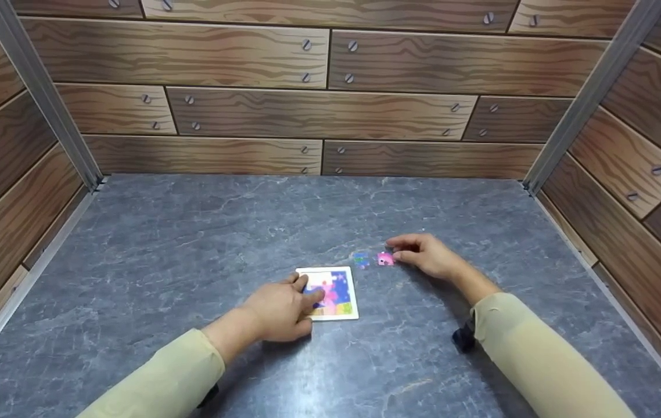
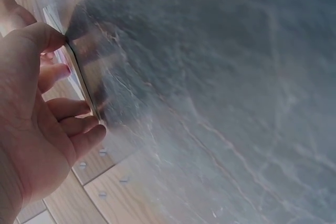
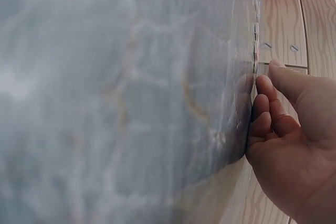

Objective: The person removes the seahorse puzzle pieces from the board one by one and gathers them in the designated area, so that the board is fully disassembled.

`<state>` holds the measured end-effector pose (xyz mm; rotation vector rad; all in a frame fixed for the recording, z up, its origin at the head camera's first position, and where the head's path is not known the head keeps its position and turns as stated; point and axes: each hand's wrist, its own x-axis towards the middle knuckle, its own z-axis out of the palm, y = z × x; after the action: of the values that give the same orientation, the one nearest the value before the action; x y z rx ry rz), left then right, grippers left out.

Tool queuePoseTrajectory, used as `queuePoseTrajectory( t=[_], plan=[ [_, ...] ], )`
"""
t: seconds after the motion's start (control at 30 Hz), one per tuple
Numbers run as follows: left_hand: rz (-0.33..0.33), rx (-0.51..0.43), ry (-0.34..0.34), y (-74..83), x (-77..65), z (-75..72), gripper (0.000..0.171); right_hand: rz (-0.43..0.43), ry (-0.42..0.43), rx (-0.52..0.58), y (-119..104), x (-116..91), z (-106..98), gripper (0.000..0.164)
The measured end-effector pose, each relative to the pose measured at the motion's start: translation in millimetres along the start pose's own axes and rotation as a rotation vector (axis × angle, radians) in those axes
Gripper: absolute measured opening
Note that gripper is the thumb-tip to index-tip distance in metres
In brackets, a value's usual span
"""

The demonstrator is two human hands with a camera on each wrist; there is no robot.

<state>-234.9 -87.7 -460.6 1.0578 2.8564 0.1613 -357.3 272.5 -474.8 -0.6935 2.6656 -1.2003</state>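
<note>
Pink piece (image 1: 385, 259) lies by right hand (image 1: 428, 257), fingertips apart; left hand (image 1: 280, 307) rests, fingers spread, on puzzle (image 1: 340, 290)

Left fingers (image 1: 313, 297) on framed puzzle (image 1: 340, 292)

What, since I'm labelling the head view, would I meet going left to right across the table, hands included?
Left hand, puzzle board, blue-green piece, pink piece, right hand.

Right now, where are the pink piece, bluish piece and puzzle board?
Pink piece (image 1: 385, 259): head view, its middle.
Bluish piece (image 1: 360, 259): head view, its middle.
Puzzle board (image 1: 354, 294): head view, its right white rim.
</note>
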Motion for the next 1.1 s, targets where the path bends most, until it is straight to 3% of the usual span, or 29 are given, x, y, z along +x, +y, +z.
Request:
queuePoseTrajectory(
  t=[0.23,0.43,0.6,0.87,1.1],
  plan=[
    [0.009,0.011,-0.004,2.2,2.8,-1.6,0.063,0.019,0.061,-0.008,-5,-1,-2,0.033],
    [0.031,-0.031,-0.001,6.8,8.9,-1.1,0.064,0.003,0.078,-0.016,-23,-1,1,0.031],
    [0.036,-0.032,0.008,8.8,12.6,1.7,0.065,-0.059,0.034,-0.033,-44,2,11,0.031],
    [0.024,-0.056,-0.013,8.2,11.4,4.1,0.066,-0.231,-0.028,-0.103,-66,7,27,0.028],
    [0.006,-0.061,-0.060,9.2,14.4,2.4,0.065,-0.302,-0.157,-0.234,-79,11,37,0.031]
  ],
)
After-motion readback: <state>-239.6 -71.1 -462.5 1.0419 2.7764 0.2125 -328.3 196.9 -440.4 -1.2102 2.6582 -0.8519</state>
